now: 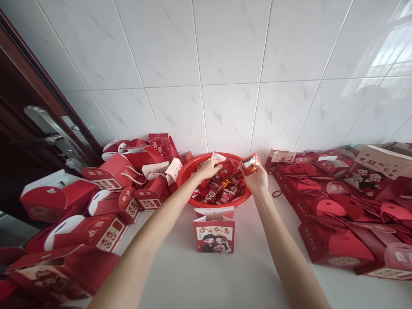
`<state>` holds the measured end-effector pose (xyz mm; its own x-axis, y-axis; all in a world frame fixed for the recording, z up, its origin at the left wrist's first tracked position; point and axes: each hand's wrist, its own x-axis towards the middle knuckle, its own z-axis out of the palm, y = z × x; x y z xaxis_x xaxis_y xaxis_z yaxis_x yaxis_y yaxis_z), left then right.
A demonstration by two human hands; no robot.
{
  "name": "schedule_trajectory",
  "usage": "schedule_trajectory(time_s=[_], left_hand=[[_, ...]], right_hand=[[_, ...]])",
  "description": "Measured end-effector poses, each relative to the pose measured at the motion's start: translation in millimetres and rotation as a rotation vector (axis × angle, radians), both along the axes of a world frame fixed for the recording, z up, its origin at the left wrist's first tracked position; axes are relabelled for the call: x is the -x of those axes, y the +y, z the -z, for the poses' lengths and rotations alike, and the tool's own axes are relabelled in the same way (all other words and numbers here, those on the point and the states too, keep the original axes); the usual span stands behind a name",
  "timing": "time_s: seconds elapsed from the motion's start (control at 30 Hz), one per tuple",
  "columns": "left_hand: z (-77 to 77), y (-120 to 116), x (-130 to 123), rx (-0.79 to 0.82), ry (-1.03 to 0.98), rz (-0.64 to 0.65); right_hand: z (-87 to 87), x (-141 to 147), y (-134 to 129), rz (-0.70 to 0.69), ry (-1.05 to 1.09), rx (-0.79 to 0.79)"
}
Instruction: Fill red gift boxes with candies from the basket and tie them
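Observation:
A red plastic basket (pixel 182 177) full of wrapped candies (pixel 222 189) stands against the tiled wall. My left hand (pixel 209 168) reaches over its left back part, fingers bent on a wrapped piece among the candies. At the basket's right rim my right hand (pixel 256 175) is closed on a small red and white packet (pixel 251 160). In front of the basket stands an upright red gift box (pixel 214 234) with a cartoon couple on its face and its top flaps open.
Several red gift boxes (pixel 109 231) crowd the left side, some with open tops. More red boxes (pixel 334 240) with cords fill the right side. A dark door with a metal handle (pixel 48 128) is at the far left.

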<state>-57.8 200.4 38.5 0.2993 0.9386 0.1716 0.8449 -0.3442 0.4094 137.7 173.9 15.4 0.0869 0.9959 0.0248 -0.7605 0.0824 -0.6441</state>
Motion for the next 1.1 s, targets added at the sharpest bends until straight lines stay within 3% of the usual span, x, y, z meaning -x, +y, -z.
schedule_trajectory(time_s=[0.27, 0.47, 0.63, 0.8, 1.0, 1.1], left_hand=[[0.4, -1, 37, -0.101, -0.108, -0.251], [-1.4, 0, 34, -0.201, -0.053, -0.294], [-2.9, -3, 27, -0.223, 0.044, -0.197], [-0.5, -9, 21, -0.146, 0.162, 0.006], [0.0, -5, -3, -0.065, 0.273, 0.245], [4.4, 0, -15, -0.034, 0.317, 0.276]], right_hand=[[-1.8, 4, -2, 0.019, 0.229, 0.127], [-0.1, 1, -2, 0.009, 0.203, 0.114], [1.7, 2, -1, 0.014, 0.177, 0.106], [-0.6, 3, -1, 0.027, 0.176, 0.112], [-10.3, 6, -8, 0.036, 0.205, 0.156], [-14.4, 7, -11, 0.046, 0.207, 0.176]])
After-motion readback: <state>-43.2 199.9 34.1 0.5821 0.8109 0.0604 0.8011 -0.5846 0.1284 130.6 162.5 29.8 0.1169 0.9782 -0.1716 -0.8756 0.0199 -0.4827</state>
